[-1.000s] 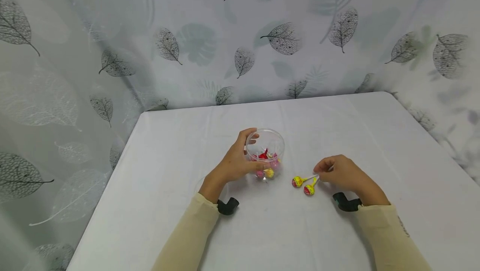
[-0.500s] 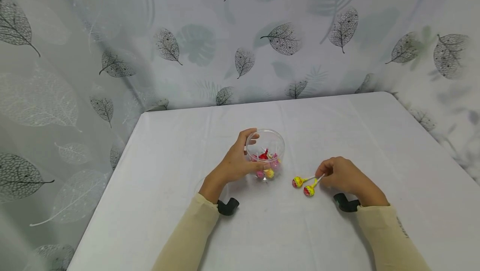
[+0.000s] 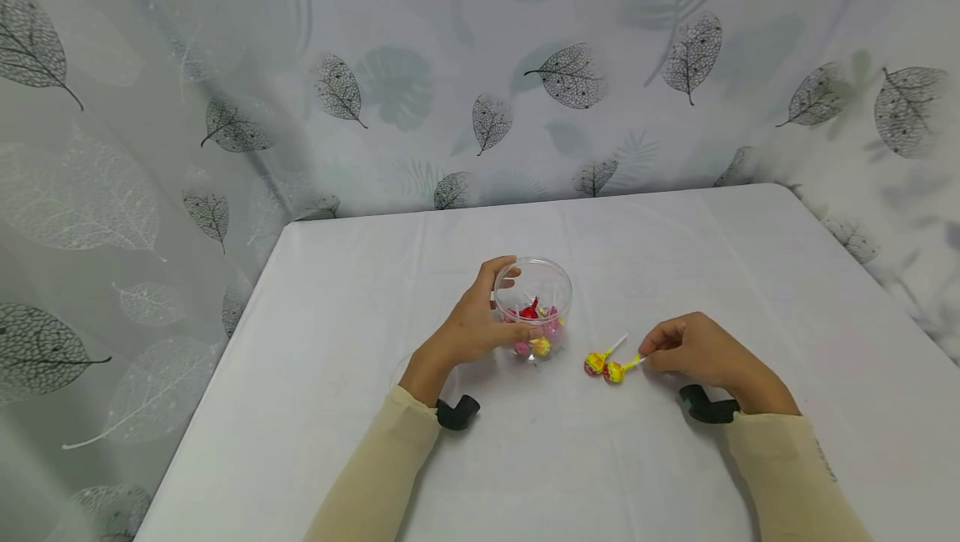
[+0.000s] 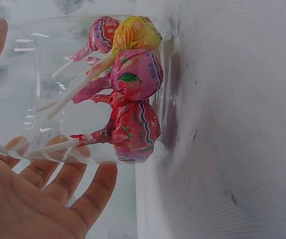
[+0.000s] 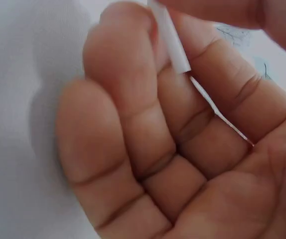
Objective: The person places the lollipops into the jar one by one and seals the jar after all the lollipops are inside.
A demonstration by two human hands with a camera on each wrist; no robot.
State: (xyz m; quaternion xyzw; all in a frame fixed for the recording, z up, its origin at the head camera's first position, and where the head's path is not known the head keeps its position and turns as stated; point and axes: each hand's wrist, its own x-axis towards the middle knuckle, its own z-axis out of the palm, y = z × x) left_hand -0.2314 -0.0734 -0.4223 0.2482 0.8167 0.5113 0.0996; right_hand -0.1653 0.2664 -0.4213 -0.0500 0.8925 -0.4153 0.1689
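My left hand point(image 3: 468, 329) grips the side of a clear plastic jar point(image 3: 567, 296), thumb in front and fingers behind. The jar stands upright and uncapped. Inside lie several wrapped lollipops point(image 4: 135, 74), pink, red and yellow, with white sticks. To the right, my right hand point(image 3: 697, 356) pinches the stick end of a yellow-and-red lollipop point(image 3: 614, 373), whose head appears to rest on the table. Touching or very close to it lies a second yellow-and-red lollipop point(image 3: 595, 363), its stick apart from my fingers. A white stick point(image 5: 172, 40) shows between thumb and fingers in the right wrist view.
A white cloth covers the table point(image 3: 525, 475). A faint clear round piece point(image 3: 396, 368), perhaps a lid, lies partly behind my left wrist. Leaf-patterned curtains point(image 3: 487, 42) hang along the back and sides. Black curved pieces point(image 3: 457, 414) stick out at both wrists.
My right hand has shifted slightly right. Both sticks ran to its fingers before; now one lollipop's stick points away, free, and the two heads are closer together. My left hand and the jar stay put.
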